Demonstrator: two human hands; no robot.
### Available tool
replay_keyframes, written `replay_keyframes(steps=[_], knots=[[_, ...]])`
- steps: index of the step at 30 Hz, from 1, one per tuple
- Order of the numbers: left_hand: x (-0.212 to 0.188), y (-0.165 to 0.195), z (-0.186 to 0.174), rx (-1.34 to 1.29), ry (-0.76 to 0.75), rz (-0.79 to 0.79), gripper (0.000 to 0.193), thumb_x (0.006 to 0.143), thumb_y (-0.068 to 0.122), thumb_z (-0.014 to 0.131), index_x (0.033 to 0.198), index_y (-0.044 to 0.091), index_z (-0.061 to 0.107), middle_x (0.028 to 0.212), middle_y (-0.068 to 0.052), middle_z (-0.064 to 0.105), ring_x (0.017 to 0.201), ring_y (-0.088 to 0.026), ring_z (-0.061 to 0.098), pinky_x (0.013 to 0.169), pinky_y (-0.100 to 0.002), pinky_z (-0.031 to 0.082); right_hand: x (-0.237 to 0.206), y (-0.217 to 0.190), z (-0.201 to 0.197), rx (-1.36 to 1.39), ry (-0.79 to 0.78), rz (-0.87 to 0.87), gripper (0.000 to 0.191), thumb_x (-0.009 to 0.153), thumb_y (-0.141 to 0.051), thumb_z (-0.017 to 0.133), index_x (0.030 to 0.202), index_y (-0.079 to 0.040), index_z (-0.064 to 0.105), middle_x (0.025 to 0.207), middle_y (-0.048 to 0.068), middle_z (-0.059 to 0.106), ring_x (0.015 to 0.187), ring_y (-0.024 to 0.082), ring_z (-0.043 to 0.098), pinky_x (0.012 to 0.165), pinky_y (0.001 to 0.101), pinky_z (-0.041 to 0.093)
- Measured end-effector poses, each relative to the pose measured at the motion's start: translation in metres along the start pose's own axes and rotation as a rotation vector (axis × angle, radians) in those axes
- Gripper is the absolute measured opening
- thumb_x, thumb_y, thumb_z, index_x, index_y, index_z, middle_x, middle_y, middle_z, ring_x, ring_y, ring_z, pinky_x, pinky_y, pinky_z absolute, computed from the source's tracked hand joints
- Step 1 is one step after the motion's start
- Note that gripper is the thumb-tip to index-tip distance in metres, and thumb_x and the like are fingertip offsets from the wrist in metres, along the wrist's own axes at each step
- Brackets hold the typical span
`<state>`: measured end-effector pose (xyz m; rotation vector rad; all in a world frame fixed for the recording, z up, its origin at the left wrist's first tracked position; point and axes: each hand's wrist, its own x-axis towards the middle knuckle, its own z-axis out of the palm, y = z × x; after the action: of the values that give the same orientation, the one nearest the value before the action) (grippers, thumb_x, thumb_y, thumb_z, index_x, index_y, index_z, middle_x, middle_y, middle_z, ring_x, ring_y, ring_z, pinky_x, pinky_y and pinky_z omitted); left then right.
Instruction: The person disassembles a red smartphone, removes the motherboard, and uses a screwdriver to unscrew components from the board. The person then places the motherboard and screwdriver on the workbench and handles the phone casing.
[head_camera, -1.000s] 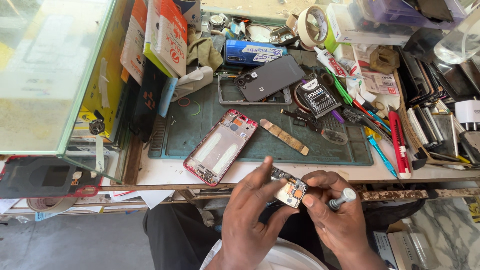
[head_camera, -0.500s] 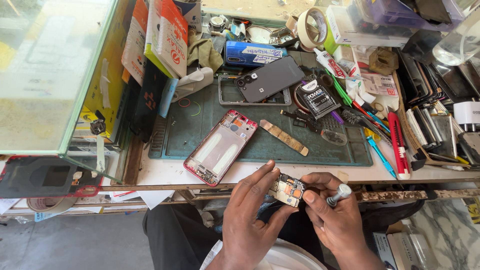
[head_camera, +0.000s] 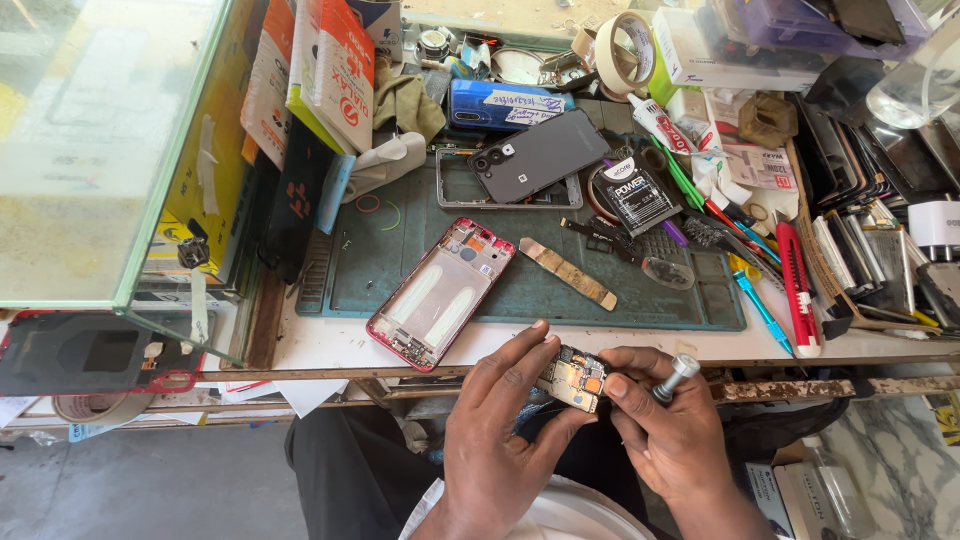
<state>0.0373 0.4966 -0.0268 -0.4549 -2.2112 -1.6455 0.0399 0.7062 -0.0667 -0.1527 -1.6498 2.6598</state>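
Both hands meet just off the workbench's (head_camera: 330, 345) near edge — the left hand (head_camera: 495, 450) and right hand (head_camera: 665, 430) pinch a small phone circuit board (head_camera: 572, 378) between fingertips, and the right also grips a silver-handled screwdriver (head_camera: 676, 375). On the green mat (head_camera: 540, 285), near its front-left corner, lies an opened pink-framed phone (head_camera: 440, 293), shell bare inside. A dark phone (head_camera: 537, 154) rests on a grey frame at the far edge.

A small phone circuit board (head_camera: 572, 377) (gold and orange parts showing) lies tilted, held below the bench edge.
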Motion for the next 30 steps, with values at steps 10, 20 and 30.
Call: replay_keyframes(steps=[10, 20, 30], knots=[[0.0008, 0.0027, -0.0026, -0.065, -0.017, -0.048, 0.066, 0.074, 0.022, 0.092, 0.132, 0.004, 0.066, 0.14, -0.013, 0.064, 0.125, -0.028, 0.067, 0.099, -0.037, 0.056, -0.0011, 0.0023, -0.0022, -0.032, -0.015, -0.03, 0.025, 0.09, 0.0, 0.074, 0.113, 0.01, 0.07, 0.075, 0.01, 0.068, 0.047, 0.003, 0.042, 0.037, 0.0181, 0.027], [-0.002, 0.0029, -0.0025, -0.046, 0.013, -0.06, 0.066, 0.072, 0.022, 0.092, 0.129, 0.003, 0.066, 0.136, -0.014, 0.065, 0.124, -0.028, 0.067, 0.098, -0.037, 0.06, -0.004, 0.0018, -0.0022, -0.111, -0.041, -0.032, 0.027, 0.088, -0.001, 0.077, 0.112, 0.01, 0.07, 0.068, 0.004, 0.062, 0.047, 0.002, 0.04, 0.04, 0.0186, 0.028], [0.0037, 0.0045, -0.0017, -0.048, 0.028, -0.048, 0.066, 0.07, 0.021, 0.093, 0.128, 0.004, 0.067, 0.135, -0.013, 0.067, 0.121, -0.029, 0.07, 0.097, -0.037, 0.06, 0.0023, -0.0065, -0.0021, -0.111, -0.056, -0.058, 0.03, 0.086, 0.005, 0.075, 0.114, 0.01, 0.068, 0.101, 0.019, 0.075, 0.092, 0.019, 0.073, 0.079, 0.0296, 0.059]])
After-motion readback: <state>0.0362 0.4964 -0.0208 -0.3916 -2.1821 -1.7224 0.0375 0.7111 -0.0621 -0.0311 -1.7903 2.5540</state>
